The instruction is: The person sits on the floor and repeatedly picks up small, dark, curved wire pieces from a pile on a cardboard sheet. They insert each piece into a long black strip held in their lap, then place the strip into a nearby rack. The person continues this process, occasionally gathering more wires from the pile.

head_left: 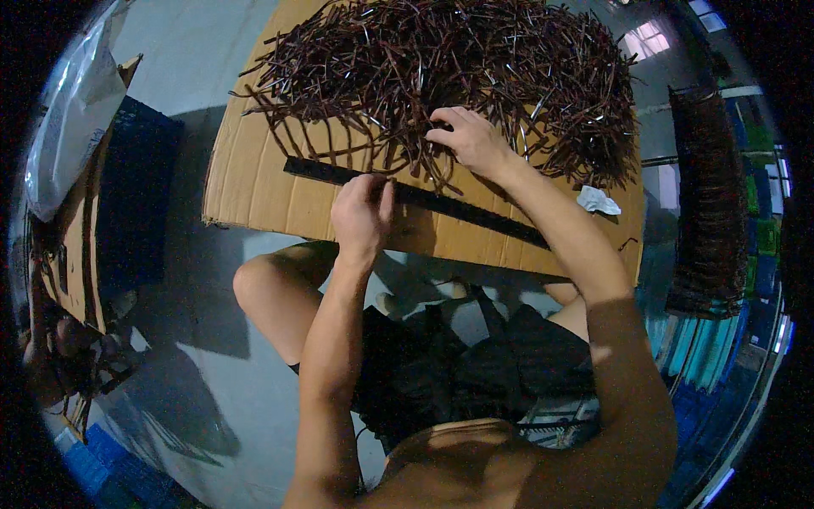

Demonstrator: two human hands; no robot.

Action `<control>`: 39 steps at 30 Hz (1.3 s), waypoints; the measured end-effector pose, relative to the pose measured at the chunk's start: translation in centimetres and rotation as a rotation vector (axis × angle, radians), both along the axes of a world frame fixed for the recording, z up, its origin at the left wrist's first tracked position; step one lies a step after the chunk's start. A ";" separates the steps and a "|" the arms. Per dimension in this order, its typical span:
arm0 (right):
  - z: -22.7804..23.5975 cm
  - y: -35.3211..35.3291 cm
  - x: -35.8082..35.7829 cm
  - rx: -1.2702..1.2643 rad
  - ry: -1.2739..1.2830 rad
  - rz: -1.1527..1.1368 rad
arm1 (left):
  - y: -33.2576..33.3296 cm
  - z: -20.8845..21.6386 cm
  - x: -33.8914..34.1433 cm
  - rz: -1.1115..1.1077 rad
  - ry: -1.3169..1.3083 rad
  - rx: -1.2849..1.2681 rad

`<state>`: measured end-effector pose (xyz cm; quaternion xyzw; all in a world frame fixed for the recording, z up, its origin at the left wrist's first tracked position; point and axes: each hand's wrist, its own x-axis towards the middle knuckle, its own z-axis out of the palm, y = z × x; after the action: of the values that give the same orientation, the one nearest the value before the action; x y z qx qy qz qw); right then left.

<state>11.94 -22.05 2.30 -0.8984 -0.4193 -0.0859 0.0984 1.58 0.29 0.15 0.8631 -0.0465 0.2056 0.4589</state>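
A long black strip (475,210) lies aslant along the near side of a cardboard-topped work surface (246,182). Several short brown wire-like pieces (315,140) stand side by side against the strip's left part, pointing away from me. My left hand (363,216) is closed on the strip left of its middle, thumb and fingers at its edge. Beyond the strip spreads a big tangled heap of the same brown pieces (475,59), some with shiny bits. My right hand (473,142) reaches to the heap's near edge, its thumb and forefinger apart around loose pieces; no held piece can be made out.
A crumpled white scrap (599,200) lies on the cardboard at the right. On the left stands a dark blue box (136,191) beside clear plastic wrapping (72,127). Dark bundled strands (710,204) hang or stand at the right, above turquoise stacked material (699,352). My knees are below the near edge.
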 end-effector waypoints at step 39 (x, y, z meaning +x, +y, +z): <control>0.6 4.4 -0.4 0.078 0.146 -0.398 | 0.7 0.3 -0.8 0.112 0.167 0.112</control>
<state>11.55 -17.62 2.92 -0.9629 -0.2216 -0.0544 0.1442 0.77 1.03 0.48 0.9027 0.0288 0.1553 0.4002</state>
